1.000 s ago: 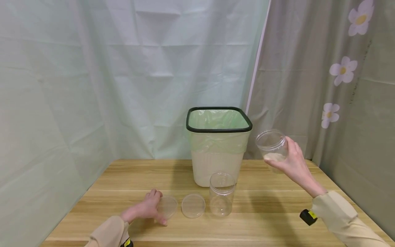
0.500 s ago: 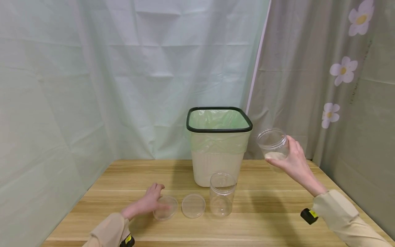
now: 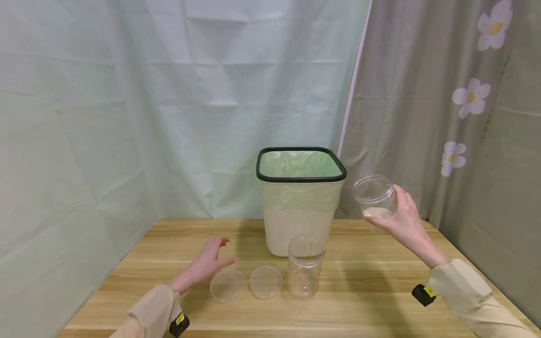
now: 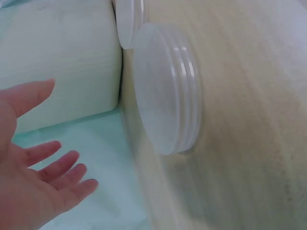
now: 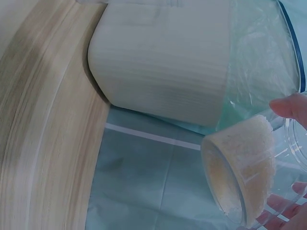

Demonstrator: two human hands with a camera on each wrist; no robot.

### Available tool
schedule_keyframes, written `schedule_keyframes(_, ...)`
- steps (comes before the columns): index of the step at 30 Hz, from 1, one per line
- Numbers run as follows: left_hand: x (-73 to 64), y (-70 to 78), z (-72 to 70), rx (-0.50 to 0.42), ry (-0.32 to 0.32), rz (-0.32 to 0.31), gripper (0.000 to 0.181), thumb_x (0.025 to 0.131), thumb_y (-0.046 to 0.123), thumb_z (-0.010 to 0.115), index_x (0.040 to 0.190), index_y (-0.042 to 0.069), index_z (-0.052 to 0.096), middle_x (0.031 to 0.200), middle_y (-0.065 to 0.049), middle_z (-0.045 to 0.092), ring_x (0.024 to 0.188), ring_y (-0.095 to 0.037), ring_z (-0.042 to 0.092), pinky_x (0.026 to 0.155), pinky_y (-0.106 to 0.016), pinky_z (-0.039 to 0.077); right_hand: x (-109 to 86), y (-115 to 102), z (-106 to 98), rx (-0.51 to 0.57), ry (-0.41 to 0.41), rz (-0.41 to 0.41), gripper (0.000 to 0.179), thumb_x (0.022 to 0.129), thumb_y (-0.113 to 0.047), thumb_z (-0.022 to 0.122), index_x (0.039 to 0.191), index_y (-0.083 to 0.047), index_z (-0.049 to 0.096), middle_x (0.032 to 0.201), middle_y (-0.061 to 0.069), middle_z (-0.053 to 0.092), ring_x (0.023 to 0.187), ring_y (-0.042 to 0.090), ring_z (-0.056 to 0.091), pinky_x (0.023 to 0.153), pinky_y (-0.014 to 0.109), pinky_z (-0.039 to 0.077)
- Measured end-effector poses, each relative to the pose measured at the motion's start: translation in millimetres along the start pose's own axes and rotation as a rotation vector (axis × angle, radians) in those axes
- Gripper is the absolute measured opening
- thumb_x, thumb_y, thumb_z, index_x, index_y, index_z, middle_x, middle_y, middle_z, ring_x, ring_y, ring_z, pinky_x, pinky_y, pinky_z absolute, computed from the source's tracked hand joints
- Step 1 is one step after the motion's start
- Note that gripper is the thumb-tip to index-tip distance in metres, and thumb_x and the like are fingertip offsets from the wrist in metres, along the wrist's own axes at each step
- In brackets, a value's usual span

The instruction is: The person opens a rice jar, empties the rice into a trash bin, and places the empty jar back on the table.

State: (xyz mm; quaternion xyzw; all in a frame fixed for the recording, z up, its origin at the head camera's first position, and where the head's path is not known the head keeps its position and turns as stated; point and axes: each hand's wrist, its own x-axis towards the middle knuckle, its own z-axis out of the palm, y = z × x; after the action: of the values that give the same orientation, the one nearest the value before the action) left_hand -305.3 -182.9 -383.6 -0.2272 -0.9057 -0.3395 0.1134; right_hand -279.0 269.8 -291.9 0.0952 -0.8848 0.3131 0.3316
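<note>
Off the table at the right, my right hand (image 3: 407, 225) grips a clear screw-top jar (image 3: 379, 201) without a lid. The jar tilts toward the bin, and a layer of pale, rice-like grains (image 5: 242, 165) lies in its lower part. My left hand (image 3: 206, 263) hovers over the left of the table, holding nothing. Its fingers look spread and relaxed in the left wrist view. Close below it lies a clear round lid (image 3: 227, 285), apart from the hand. A second lid (image 3: 265, 282) lies to the right, beside a second clear jar (image 3: 305, 277) standing upright without a lid.
A light bin (image 3: 300, 220) with a dark rim and a pale green liner bag (image 3: 297, 164) stands at the back middle of the wooden table (image 3: 177, 234). Pale curtains (image 3: 211, 103) hang behind the table and along both sides.
My left hand has come off the left lid and moved up and away from it, its fingers loosening. The right hand and its jar have barely moved.
</note>
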Motion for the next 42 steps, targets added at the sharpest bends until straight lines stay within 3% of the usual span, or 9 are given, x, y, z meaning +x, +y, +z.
schedule_keyframes(5, 8.8, 2.0, -2.2, 0.004, 0.049, 0.008, 0.052, 0.081, 0.019, 0.069, 0.116, -0.011, 0.045, 0.110, -0.021, 0.047, 0.103, -0.037, 0.046, 0.085, -0.049, 0.039, 1.5, 0.9, -0.9, -0.007, 0.001, 0.001, 0.096, 0.064, -0.029, 0.082, 0.133, 0.006, 0.027, 0.119, 0.029, 0.037, 0.105, 0.041, 0.034, 0.076, 0.057, 0.035)
schedule_keyframes(12, 19.4, 6.0, -5.0, -0.062, 0.078, -0.007, 0.052, 0.084, 0.021, 0.065, 0.120, -0.009, 0.042, 0.115, -0.021, 0.045, 0.106, -0.036, 0.043, 0.086, -0.049, 0.038, 3.9, 0.2, -1.7, -0.003, 0.007, 0.001, 0.095, 0.064, -0.028, 0.082, 0.133, 0.006, 0.027, 0.120, 0.029, 0.036, 0.107, 0.043, 0.033, 0.078, 0.058, 0.033)
schedule_keyframes(19, 30.4, 6.8, -6.8, -0.095, 0.135, 0.034, 0.051, 0.084, 0.018, 0.065, 0.120, -0.008, 0.041, 0.113, -0.021, 0.047, 0.104, -0.035, 0.043, 0.084, -0.047, 0.040, 6.4, 0.4, -1.6, -0.012, 0.017, 0.002, 0.095, 0.063, -0.026, 0.083, 0.132, 0.007, 0.027, 0.118, 0.030, 0.037, 0.106, 0.043, 0.034, 0.079, 0.059, 0.033)
schedule_keyframes(25, 35.2, 8.9, -6.9, -0.097, 0.147, 0.040, 0.053, 0.084, 0.018, 0.065, 0.122, -0.007, 0.040, 0.116, -0.021, 0.046, 0.105, -0.033, 0.043, 0.085, -0.048, 0.040, 8.1, 0.6, -2.2, -0.018, 0.017, 0.005, 0.094, 0.063, -0.026, 0.083, 0.132, 0.007, 0.028, 0.116, 0.029, 0.038, 0.103, 0.042, 0.035, 0.077, 0.058, 0.034)
schedule_keyframes(32, 42.5, 20.3, -13.0, -0.201, 0.191, 0.048, 0.049, 0.087, 0.022, 0.062, 0.121, -0.006, 0.041, 0.117, -0.020, 0.043, 0.106, -0.034, 0.041, 0.087, -0.047, 0.039, 11.3, 0.0, -3.8, -0.013, 0.019, 0.008, 0.094, 0.063, -0.027, 0.083, 0.132, 0.006, 0.028, 0.112, 0.027, 0.039, 0.101, 0.040, 0.036, 0.076, 0.055, 0.034)
schedule_keyframes(42, 54.7, 34.4, -21.1, -0.175, 0.212, 0.079, 0.047, 0.089, 0.028, 0.058, 0.121, -0.003, 0.042, 0.118, -0.017, 0.045, 0.107, -0.031, 0.043, 0.088, -0.044, 0.039, 15.1, -2.7, -4.5, -0.006, 0.019, 0.013, 0.093, 0.063, -0.026, 0.083, 0.131, 0.006, 0.028, 0.114, 0.027, 0.038, 0.104, 0.041, 0.034, 0.079, 0.057, 0.033)
